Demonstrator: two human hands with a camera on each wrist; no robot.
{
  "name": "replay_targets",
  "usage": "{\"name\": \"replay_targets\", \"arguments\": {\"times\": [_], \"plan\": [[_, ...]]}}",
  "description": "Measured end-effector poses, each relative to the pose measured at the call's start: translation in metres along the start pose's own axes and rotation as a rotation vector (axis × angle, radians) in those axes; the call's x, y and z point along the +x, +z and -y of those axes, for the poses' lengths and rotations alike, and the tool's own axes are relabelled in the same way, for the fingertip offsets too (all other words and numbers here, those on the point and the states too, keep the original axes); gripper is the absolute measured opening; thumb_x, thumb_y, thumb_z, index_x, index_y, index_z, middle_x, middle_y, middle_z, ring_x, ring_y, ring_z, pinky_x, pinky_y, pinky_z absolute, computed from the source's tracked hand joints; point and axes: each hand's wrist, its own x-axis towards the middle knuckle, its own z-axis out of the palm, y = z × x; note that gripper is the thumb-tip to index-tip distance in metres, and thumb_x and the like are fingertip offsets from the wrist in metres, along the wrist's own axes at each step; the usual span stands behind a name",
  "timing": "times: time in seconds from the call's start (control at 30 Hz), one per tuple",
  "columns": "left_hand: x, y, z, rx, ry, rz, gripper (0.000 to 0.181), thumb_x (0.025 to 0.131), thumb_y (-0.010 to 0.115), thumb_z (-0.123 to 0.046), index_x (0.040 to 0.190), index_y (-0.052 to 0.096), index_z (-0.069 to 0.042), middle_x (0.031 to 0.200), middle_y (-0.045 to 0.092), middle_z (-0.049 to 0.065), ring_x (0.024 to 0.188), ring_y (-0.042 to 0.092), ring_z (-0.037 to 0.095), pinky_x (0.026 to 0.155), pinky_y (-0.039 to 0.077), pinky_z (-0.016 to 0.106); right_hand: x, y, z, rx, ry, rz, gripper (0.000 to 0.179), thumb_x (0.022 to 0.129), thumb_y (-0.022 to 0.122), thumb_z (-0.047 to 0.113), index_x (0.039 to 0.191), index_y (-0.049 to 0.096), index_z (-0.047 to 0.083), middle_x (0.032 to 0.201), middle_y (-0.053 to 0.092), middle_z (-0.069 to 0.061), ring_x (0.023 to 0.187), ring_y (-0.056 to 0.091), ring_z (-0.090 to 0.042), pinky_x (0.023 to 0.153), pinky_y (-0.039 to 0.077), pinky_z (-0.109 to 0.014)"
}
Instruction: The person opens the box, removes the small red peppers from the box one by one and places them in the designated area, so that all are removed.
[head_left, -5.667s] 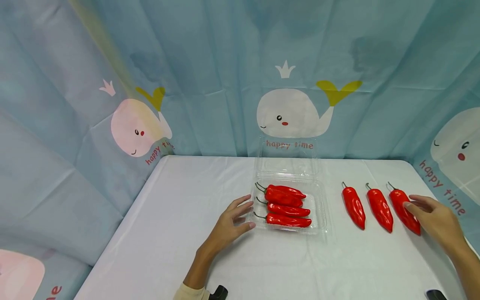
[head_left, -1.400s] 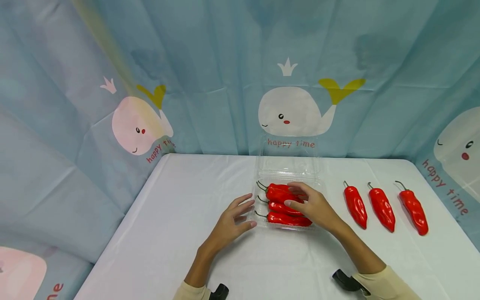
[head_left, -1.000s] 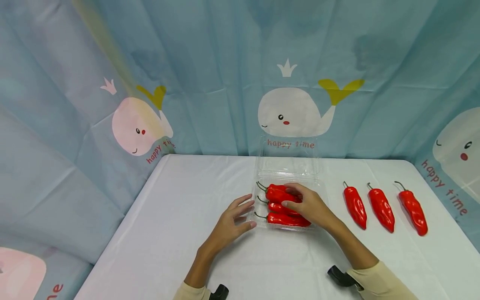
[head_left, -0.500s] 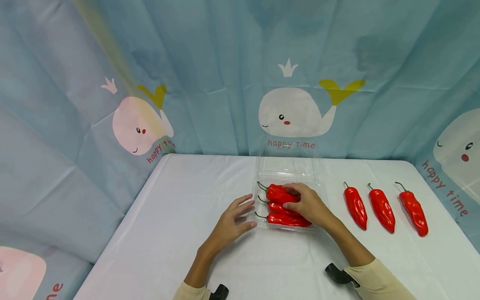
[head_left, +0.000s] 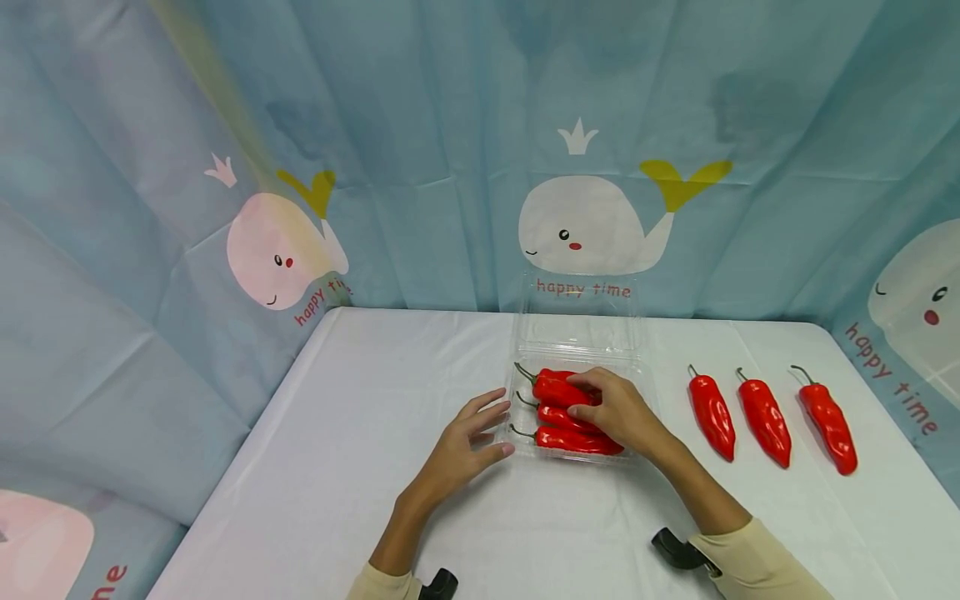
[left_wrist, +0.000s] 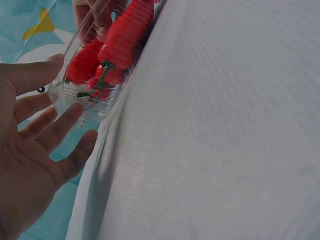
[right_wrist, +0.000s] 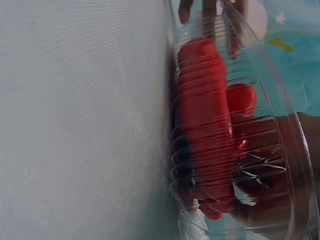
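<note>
Red chili peppers [head_left: 573,440] with curly green stems lie side by side in a clear plastic clamshell box [head_left: 641,433]. My right hand [head_left: 621,410] reaches into the box from the right. Its thumb and bent fingers grip an upper red chili pepper [head_left: 552,388], whose right end they cover. In the right wrist view that hand shows blurred through the ribbed wall, behind the nearest pepper [right_wrist: 204,110]. My left hand [head_left: 456,448] stays at the box's left edge, fingers spread and thumb apart; in the left wrist view its fingertips [left_wrist: 75,109] are at the box corner.
Three more red chili peppers lie in a row to the right: a left one [head_left: 712,417], a middle one [head_left: 765,422] and a right one [head_left: 828,427]. The box's lid [head_left: 577,333] stands raised at the back, near the whale-print curtain [head_left: 420,167]. White cloth [head_left: 337,417] covers the table.
My right hand has gone from the rightmost loose pepper into the box, then shifted slightly left and closed on a pepper. The rightmost loose pepper lies a little further right. My left hand has stayed.
</note>
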Motion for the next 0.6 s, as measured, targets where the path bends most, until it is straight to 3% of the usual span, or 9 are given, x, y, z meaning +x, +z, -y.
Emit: {"name": "replay_targets", "arguments": {"times": [0.6], "plan": [[-0.0002,0.0003,0.0003,0.000,0.002,-0.003,0.065,0.096,0.080,-0.019,0.154,0.054,-0.004,0.167,0.041,0.001,0.143,0.057,0.022,0.110,0.054,0.049,-0.0027,-0.0032,0.0006,-0.006,-0.049,-0.030,0.047,0.093,0.081,0.012,0.137,0.069,0.004,0.133,0.070,-0.016,0.120,0.064,-0.036,0.097,0.061,-0.054]]}}
